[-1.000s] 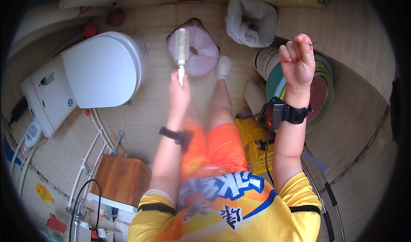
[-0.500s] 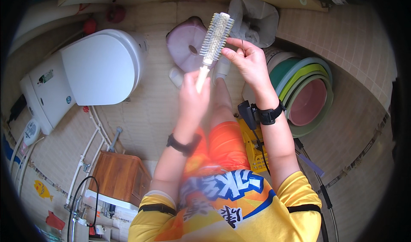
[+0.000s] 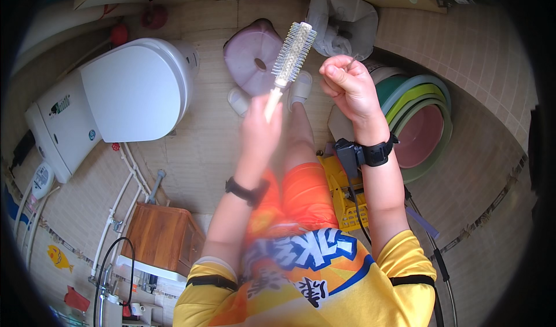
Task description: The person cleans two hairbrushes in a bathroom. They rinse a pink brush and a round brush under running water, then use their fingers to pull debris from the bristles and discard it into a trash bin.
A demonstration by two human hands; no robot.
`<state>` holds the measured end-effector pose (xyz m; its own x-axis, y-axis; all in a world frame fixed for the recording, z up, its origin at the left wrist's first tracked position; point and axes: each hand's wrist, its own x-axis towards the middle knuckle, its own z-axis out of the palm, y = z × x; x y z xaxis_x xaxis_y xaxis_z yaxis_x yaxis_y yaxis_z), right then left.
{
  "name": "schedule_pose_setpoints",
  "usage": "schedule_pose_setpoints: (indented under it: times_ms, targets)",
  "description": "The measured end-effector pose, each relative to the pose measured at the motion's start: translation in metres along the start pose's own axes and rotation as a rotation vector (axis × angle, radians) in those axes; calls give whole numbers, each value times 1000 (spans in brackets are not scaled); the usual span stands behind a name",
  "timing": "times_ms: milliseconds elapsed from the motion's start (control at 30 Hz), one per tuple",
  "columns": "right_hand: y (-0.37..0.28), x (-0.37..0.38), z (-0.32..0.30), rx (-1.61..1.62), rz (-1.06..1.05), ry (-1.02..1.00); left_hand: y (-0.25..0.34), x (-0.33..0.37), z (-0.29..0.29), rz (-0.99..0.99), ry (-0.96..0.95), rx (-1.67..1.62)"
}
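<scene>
A round hairbrush point(image 3: 293, 54) with a cream handle and bristles all around points up and slightly right, in front of me. My left hand point(image 3: 262, 131) is closed around its handle, the fingers somewhat blurred. To the right of the brush, and apart from it, my right hand point(image 3: 354, 92) is raised with fingers curled in and the thumb pressed against them. A thin dark wisp point(image 3: 350, 64), which looks like hair, sticks out at the fingertips; most of it is hidden.
A white toilet point(image 3: 136, 92) stands at left, a wooden cabinet point(image 3: 157, 234) below it. Ahead are a pale pink stool point(image 3: 246, 55) and a lined waste bin point(image 3: 368, 23). Nested basins point(image 3: 420, 136) lean at right, beside a yellow plastic item point(image 3: 347, 211).
My right hand has moved away from the brush, to the right and slightly nearer me, its fingers curled in more. The left hand and the brush are nearly where they were.
</scene>
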<state>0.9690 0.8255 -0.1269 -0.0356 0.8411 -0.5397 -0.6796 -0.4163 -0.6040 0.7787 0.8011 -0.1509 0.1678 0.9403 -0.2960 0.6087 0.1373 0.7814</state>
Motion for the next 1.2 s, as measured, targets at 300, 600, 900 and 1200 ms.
schedule_pose_setpoints:
  times_ms: [300,600,900,1200]
  targets:
    - [-34,-1,-19,78,-166,0,-72,11,19,-287,4,-7]
    - [-43,70,-155,-1003,-249,641,-102,2,-1,-423,98,18]
    - [-32,100,-239,-1802,-119,717,-109,-4,4,-438,126,-51]
    - [-12,112,-278,-1626,-31,745,-104,-4,25,-446,78,-111]
